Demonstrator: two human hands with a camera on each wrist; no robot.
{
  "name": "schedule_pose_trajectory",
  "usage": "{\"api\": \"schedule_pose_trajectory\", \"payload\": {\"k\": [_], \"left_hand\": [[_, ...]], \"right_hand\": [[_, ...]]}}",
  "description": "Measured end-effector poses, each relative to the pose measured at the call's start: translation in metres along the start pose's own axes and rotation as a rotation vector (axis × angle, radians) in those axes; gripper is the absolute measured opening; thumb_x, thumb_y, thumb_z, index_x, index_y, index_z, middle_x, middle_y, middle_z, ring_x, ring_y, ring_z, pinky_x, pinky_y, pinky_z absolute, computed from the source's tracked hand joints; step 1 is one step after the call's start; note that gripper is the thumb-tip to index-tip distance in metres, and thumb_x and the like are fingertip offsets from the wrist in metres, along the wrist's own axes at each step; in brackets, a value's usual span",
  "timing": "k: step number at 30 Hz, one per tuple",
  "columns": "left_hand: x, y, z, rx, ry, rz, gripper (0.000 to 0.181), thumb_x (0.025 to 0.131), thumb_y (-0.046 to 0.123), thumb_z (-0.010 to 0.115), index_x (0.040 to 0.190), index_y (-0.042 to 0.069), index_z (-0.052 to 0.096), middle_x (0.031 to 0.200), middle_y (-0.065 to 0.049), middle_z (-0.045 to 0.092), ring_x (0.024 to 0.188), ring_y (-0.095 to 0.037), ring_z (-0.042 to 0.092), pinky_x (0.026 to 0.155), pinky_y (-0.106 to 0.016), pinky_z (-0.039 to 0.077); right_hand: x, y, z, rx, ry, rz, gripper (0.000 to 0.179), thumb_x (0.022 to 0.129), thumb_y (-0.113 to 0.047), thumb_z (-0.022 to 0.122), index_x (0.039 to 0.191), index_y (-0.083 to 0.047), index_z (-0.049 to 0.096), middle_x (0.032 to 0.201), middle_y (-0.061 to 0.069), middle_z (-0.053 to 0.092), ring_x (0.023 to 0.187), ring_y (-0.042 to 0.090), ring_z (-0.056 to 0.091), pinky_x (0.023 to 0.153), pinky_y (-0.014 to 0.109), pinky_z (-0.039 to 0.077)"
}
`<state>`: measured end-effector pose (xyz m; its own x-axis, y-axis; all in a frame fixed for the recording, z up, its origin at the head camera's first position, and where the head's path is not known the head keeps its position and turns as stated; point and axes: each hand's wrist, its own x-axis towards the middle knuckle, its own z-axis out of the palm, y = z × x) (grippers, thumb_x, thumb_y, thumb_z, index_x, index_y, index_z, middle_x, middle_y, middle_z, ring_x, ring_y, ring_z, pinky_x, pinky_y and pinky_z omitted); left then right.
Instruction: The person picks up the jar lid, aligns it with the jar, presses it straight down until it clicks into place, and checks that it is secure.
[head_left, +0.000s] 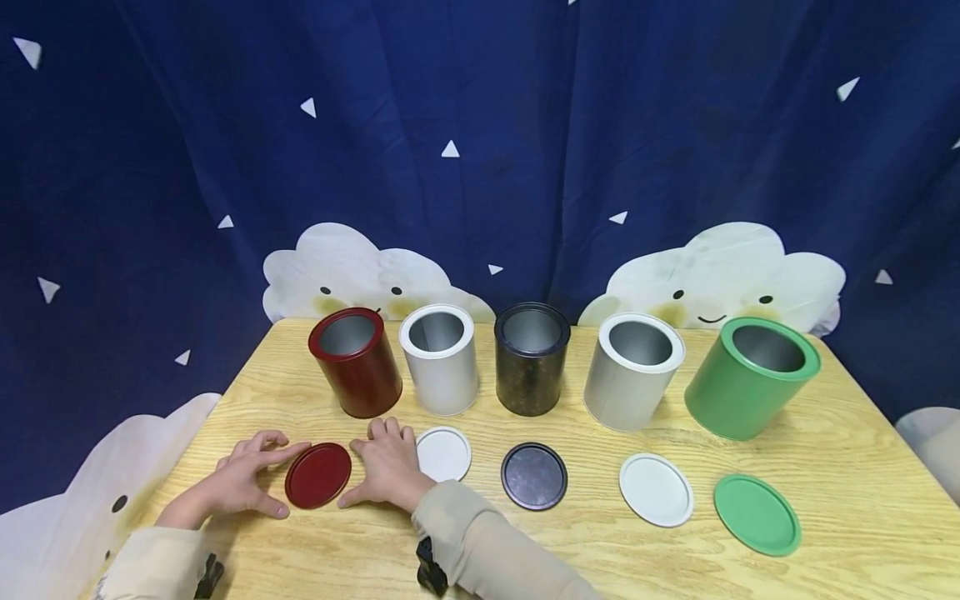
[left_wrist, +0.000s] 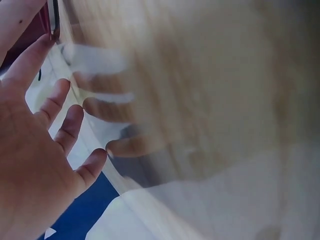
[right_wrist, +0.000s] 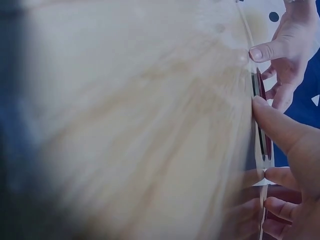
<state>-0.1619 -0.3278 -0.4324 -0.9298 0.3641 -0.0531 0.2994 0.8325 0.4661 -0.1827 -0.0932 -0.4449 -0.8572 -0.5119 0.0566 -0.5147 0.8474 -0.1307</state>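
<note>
A dark red round lid [head_left: 318,475] lies flat on the table between my two hands. To its left is my left hand [head_left: 238,482], thumb and fingers spread, the index fingertip at the lid's upper left edge; whether it touches, I cannot tell. My right hand [head_left: 388,468] stands over the table on the lid's other side, thumb and fingers apart, holding nothing. Its fingers are close to a white lid [head_left: 444,455], which the hand partly covers. In the right wrist view the red lid [right_wrist: 262,115] appears edge-on beyond my right thumb.
Along the back stand several open cans: dark red [head_left: 367,375], white [head_left: 444,375], black [head_left: 529,379], another white [head_left: 624,387] and green [head_left: 723,396]. Right of my hands lie a black lid [head_left: 534,476], a second white lid [head_left: 656,490] and a green lid [head_left: 757,515].
</note>
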Motion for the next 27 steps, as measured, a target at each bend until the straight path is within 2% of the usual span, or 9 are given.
{"api": "schedule_pose_trajectory", "payload": {"k": [3, 10, 12, 20, 27], "left_hand": [[-0.0013, 0.0017, 0.0002, 0.001, 0.003, -0.006, 0.083, 0.05, 0.042, 0.083, 0.124, 0.015, 0.056, 0.121, -0.016, 0.038, 0.105, -0.039, 0.032, 0.07, -0.047, 0.027], [0.0004, 0.0031, 0.0014, 0.025, 0.031, 0.015, 0.079, 0.052, 0.042, 0.083, 0.122, 0.017, 0.058, 0.116, -0.011, 0.04, 0.095, -0.032, 0.034, 0.065, -0.039, 0.026], [0.0008, 0.0033, 0.0017, 0.029, 0.032, 0.014, 0.079, 0.052, 0.042, 0.083, 0.122, 0.016, 0.058, 0.116, -0.011, 0.04, 0.096, -0.033, 0.034, 0.065, -0.039, 0.026], [0.0022, 0.0057, 0.0023, 0.063, 0.031, -0.001, 0.079, 0.052, 0.043, 0.082, 0.122, 0.014, 0.059, 0.115, -0.01, 0.041, 0.1, -0.033, 0.034, 0.067, -0.042, 0.026], [0.0027, 0.0075, 0.0023, 0.08, 0.046, 0.025, 0.08, 0.053, 0.048, 0.08, 0.121, 0.01, 0.059, 0.113, -0.009, 0.042, 0.099, -0.031, 0.036, 0.068, -0.041, 0.028]], "right_hand": [[0.0007, -0.0018, 0.0002, -0.005, 0.003, -0.002, 0.076, 0.051, -0.074, 0.069, 0.117, -0.035, 0.061, 0.093, -0.008, 0.04, 0.087, 0.011, 0.033, 0.067, 0.027, 0.026], [0.0023, -0.0051, 0.0006, 0.003, 0.009, -0.007, 0.072, 0.052, -0.072, 0.07, 0.114, -0.038, 0.062, 0.087, -0.009, 0.038, 0.085, 0.011, 0.033, 0.065, 0.027, 0.024], [0.0026, -0.006, 0.0002, 0.005, 0.007, -0.006, 0.071, 0.052, -0.071, 0.07, 0.114, -0.038, 0.062, 0.086, -0.009, 0.037, 0.084, 0.011, 0.033, 0.065, 0.027, 0.024], [0.0036, -0.0096, 0.0015, -0.03, -0.004, -0.004, 0.07, 0.056, -0.071, 0.069, 0.116, -0.036, 0.061, 0.093, -0.009, 0.041, 0.084, 0.011, 0.034, 0.065, 0.027, 0.025], [0.003, -0.0085, 0.0002, 0.03, 0.003, -0.005, 0.072, 0.058, -0.068, 0.07, 0.119, -0.032, 0.06, 0.099, -0.011, 0.046, 0.088, 0.01, 0.037, 0.067, 0.027, 0.027]]}}
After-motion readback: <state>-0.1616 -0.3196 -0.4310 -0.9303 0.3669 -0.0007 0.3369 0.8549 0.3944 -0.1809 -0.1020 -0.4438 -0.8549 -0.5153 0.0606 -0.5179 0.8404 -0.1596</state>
